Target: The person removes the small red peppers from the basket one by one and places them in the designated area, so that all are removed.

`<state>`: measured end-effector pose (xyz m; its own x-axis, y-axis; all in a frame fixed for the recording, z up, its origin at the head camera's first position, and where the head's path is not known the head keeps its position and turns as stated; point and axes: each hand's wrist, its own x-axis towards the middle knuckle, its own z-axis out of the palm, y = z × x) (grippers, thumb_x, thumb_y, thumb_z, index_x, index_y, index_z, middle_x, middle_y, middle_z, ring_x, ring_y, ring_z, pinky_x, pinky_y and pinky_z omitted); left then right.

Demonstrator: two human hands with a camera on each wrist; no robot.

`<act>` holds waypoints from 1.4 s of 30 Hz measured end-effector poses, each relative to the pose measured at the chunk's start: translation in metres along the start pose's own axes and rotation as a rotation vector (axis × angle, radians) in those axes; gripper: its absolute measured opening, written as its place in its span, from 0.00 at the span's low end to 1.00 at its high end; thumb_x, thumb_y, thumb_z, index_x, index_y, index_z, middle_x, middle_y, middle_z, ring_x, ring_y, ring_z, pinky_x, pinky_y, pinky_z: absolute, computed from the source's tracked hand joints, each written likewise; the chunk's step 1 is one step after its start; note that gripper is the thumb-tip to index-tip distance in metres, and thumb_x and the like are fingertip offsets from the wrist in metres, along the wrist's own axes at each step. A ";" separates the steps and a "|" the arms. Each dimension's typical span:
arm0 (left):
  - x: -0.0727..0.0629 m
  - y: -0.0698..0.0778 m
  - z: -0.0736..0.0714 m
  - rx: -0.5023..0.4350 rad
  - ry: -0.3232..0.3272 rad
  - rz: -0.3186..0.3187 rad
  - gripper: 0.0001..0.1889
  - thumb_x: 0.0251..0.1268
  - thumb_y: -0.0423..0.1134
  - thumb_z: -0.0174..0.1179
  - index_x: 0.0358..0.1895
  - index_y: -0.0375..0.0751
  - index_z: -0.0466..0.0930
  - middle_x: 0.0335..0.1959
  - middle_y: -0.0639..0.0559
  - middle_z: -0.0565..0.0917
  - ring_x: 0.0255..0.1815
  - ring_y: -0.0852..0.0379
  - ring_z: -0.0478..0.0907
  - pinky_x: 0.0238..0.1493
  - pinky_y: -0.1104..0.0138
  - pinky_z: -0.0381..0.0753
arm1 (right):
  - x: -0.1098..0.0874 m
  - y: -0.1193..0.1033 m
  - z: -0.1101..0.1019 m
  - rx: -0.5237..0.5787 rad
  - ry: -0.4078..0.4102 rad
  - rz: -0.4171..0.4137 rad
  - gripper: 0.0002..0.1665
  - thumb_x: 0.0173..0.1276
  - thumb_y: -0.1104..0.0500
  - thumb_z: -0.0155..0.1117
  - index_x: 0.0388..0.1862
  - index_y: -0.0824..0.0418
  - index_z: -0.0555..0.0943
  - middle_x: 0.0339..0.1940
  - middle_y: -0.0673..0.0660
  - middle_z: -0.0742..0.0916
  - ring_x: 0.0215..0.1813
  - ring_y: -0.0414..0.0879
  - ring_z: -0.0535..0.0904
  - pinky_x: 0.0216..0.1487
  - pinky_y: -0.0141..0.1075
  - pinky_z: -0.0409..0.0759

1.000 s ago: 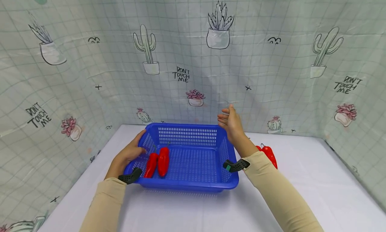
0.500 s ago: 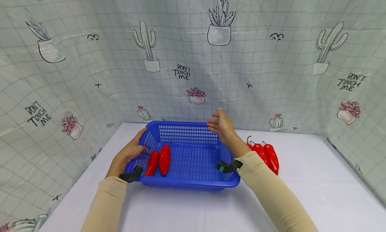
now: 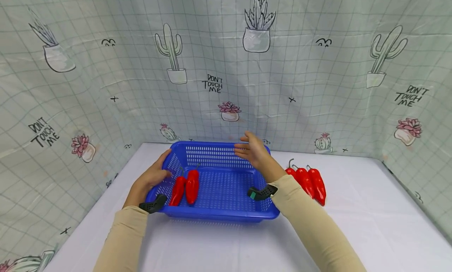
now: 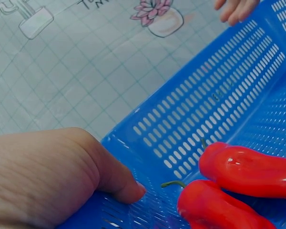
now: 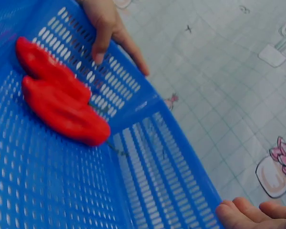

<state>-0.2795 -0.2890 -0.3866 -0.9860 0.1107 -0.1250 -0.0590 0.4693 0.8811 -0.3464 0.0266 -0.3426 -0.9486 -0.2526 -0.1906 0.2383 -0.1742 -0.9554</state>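
A blue plastic basket (image 3: pixel 219 214) with slotted walls stands on the white table in the head view. Two red peppers (image 3: pixel 192 187) lie side by side in its left part, their thin green stems toward the back. My left hand (image 3: pixel 152 177) grips the basket's left wall; its thumb (image 4: pixel 126 187) hooks over to the inside in the left wrist view, while the other fingers are mostly hidden behind the wall. Over the basket's back right part hovers my right hand (image 3: pixel 257 153), fingers extended and holding nothing.
Several more red peppers (image 3: pixel 318 185) lie on the white tablecloth (image 3: pixel 367 209) right of the basket, partly covered by my right forearm. A patterned curtain (image 3: pixel 282 79) hangs behind and along both sides of the table.
My right hand has moved left, from over the basket's right rim to farther inside its outline. The peppers on the right show more now. My left hand keeps its grip.
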 end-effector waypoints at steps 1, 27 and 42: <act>0.000 0.000 0.000 0.001 0.001 -0.001 0.48 0.56 0.19 0.44 0.80 0.45 0.33 0.77 0.26 0.41 0.73 0.21 0.46 0.65 0.30 0.55 | 0.001 0.001 0.003 0.001 -0.007 -0.002 0.37 0.80 0.45 0.34 0.77 0.68 0.54 0.72 0.73 0.67 0.73 0.65 0.65 0.71 0.49 0.67; -0.004 0.004 -0.005 -0.001 0.012 -0.017 0.48 0.56 0.18 0.44 0.80 0.46 0.34 0.77 0.25 0.40 0.73 0.20 0.45 0.64 0.30 0.55 | 0.026 0.030 0.067 -0.131 0.022 0.015 0.35 0.80 0.46 0.39 0.74 0.69 0.60 0.66 0.72 0.74 0.66 0.64 0.72 0.67 0.51 0.71; -0.003 -0.001 0.001 -0.015 0.020 -0.003 0.48 0.56 0.19 0.45 0.80 0.47 0.34 0.77 0.27 0.41 0.73 0.22 0.49 0.66 0.31 0.55 | 0.034 0.053 0.094 -0.221 -0.010 0.023 0.35 0.79 0.47 0.42 0.73 0.70 0.62 0.65 0.74 0.76 0.65 0.65 0.74 0.66 0.51 0.73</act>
<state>-0.2765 -0.2891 -0.3872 -0.9887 0.0914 -0.1184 -0.0641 0.4565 0.8874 -0.3461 -0.0803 -0.3787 -0.9411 -0.2635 -0.2119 0.2077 0.0441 -0.9772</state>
